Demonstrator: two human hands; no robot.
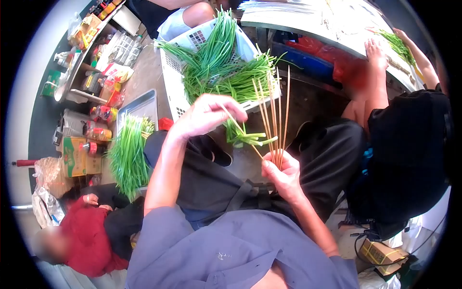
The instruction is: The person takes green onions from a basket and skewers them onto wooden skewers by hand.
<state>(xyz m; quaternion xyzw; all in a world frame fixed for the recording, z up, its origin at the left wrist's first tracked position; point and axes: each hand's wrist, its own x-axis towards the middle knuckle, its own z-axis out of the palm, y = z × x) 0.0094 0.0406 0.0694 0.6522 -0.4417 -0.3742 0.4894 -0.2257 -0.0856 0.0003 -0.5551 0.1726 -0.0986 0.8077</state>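
From my remote seat, my right hand [283, 174] grips slender tan wooden skewers [280, 120], likely light and stiff, by their near ends; my left hand [211, 114], farther left, pinches a slanted tan wooden skewer [233, 119] crossing soft-looking green stalks [250, 138]

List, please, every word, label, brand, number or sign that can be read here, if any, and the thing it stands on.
None can be read for certain.
Bottle label: too small and blurred.
Yellow-green box print: too blurred.
Carton marks: too blurred.
Shirt mark: too blurred to say if it is text.
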